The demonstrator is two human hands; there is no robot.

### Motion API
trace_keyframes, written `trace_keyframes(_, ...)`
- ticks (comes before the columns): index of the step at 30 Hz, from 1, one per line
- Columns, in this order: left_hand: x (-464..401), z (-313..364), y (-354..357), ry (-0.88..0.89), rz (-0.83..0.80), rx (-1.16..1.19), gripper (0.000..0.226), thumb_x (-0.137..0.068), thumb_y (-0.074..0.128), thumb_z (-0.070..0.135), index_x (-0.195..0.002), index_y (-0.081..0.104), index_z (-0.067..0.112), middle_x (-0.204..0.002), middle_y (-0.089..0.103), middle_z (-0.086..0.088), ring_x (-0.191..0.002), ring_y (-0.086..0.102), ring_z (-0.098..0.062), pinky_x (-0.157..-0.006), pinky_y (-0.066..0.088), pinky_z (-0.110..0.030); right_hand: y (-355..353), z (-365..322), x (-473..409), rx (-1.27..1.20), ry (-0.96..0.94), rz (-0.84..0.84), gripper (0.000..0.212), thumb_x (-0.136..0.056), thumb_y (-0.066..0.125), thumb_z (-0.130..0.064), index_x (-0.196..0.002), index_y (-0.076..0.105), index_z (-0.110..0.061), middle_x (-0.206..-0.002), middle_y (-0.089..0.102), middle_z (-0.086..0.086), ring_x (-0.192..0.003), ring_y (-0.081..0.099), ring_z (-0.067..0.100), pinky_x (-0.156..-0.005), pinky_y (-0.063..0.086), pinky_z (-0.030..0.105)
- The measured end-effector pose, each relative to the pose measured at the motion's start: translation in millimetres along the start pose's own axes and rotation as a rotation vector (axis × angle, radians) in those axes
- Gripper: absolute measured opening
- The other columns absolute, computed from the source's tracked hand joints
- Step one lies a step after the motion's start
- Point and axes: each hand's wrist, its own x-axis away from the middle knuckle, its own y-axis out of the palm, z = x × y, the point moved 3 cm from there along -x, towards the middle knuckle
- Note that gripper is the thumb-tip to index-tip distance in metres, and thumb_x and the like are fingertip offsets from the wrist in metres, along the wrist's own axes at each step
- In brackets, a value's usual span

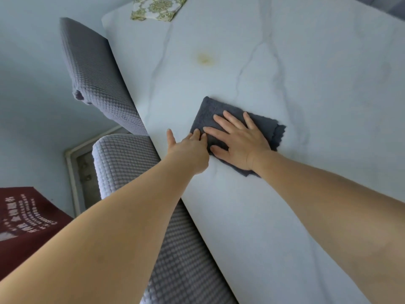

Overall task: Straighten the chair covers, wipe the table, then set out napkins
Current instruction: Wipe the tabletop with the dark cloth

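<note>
A folded dark grey cloth (221, 110) lies flat on the white marble table (306, 84). My right hand (238, 141) presses on it with fingers spread straight. My left hand (188, 148) lies beside it, fingertips touching the cloth's left edge, thumb out on the table. A yellowish stain (205, 58) marks the table beyond the cloth. A stack of green-and-white patterned napkins (158, 6) sits at the table's far left corner. Two chairs with grey textured covers stand along the left edge, one far (94, 73) and one near (131, 172).
A dark red mat with white lettering (24, 216) lies on the floor at the lower left. A white-framed panel (76, 170) stands against the wall behind the near chair. Another grey object shows at the top right corner (381, 3).
</note>
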Motion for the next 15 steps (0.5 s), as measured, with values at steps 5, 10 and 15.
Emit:
trace_keyframes(5, 48.3, -3.4, 19.4, 0.088, -0.051, -0.080, 0.058, -0.099, 0.027, 0.026, -0.150, 0.003, 0.015, -0.159, 0.002, -0.003, -0.145, 0.012, -0.015, -0.110, -0.010, -0.060, 10.3, -47.8, 55.5, -0.062, 0.041, -0.022, 0.062, -0.089, 0.011, -0.062, -0.147, 0.003, -0.043, -0.160, -0.006, -0.005, -0.145, -0.016, 0.016, -0.115, -0.011, 0.053)
trace_keyframes(10, 88.8, -4.5, 29.2, 0.164, -0.136, -0.222, 0.059, -0.098, 0.029, 0.025, -0.150, 0.006, 0.011, -0.159, 0.002, -0.011, -0.145, 0.011, -0.022, -0.112, -0.014, -0.056, 17.4, -97.1, 98.9, -0.128, 0.150, -0.038, 0.061, -0.092, 0.012, -0.065, -0.147, -0.001, -0.043, -0.159, -0.011, -0.005, -0.142, -0.025, 0.015, -0.110, -0.021, 0.052)
trace_keyframes(15, 98.8, -18.8, 43.3, 0.230, -0.066, -0.184, 0.060, -0.099, 0.024, 0.031, -0.150, 0.001, 0.009, -0.159, -0.001, -0.011, -0.146, 0.006, -0.023, -0.113, -0.015, -0.055, 20.4, -117.8, 107.5, -0.167, 0.265, 0.013, 0.067, -0.086, -0.001, -0.069, -0.147, 0.004, -0.043, -0.159, -0.006, -0.006, -0.141, -0.025, 0.017, -0.109, -0.020, 0.051)
